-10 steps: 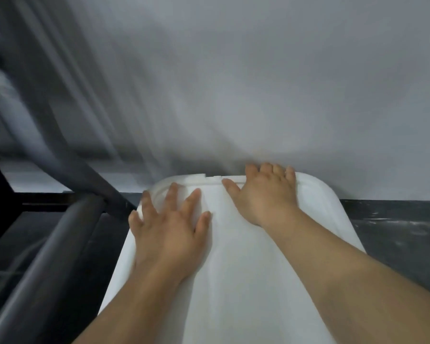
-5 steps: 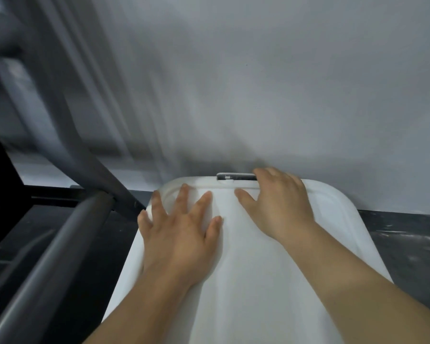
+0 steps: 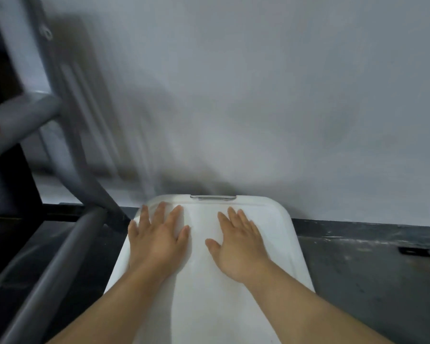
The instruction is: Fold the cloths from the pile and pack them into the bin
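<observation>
The bin (image 3: 291, 247) sat right below me, its far end against the wall (image 3: 283, 95), its white lid (image 3: 204, 309) on. My left hand (image 3: 157, 240) lay flat on the lid's far left part, palm down, fingers straight and fanned apart, holding nothing. My right hand (image 3: 238, 248) lay flat beside it, fingers straight and a little apart, thumb out to the side, also holding nothing. A strip of bare lid showed between the two hands.

Half a second back my right hand's fingers were curled over the lid's far edge, covering part of the clear handle (image 3: 212, 197). Now that hand lay back from the edge, and the whole handle showed. My left hand was in much the same spot as before.

The bin stood on the dark floor (image 3: 370, 281). The grey metal frame (image 3: 60, 256) slanted just beside its left side. A small dark object (image 3: 421, 252), too blurred to name, lay off to the right.
</observation>
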A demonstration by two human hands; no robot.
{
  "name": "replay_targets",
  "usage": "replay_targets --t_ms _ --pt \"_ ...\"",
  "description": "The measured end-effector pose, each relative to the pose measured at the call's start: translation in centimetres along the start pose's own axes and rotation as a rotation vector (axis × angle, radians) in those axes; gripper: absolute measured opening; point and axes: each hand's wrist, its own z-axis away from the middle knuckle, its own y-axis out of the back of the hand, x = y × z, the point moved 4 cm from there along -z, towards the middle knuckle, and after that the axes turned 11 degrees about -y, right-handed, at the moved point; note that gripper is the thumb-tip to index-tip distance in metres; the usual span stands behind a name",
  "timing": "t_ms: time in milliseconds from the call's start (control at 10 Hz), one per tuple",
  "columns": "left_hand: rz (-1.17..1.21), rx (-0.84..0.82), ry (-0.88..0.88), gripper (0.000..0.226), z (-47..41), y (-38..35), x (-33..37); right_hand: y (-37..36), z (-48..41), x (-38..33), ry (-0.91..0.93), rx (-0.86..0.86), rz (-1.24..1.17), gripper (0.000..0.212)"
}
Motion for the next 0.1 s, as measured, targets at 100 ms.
replay_targets --t_ms 100 --pt "0.048 0.001 -0.063 0.073 2.51 2.31 2.12 3.08 3.2 1.38 -0.056 -0.067 -0.128 0.091"
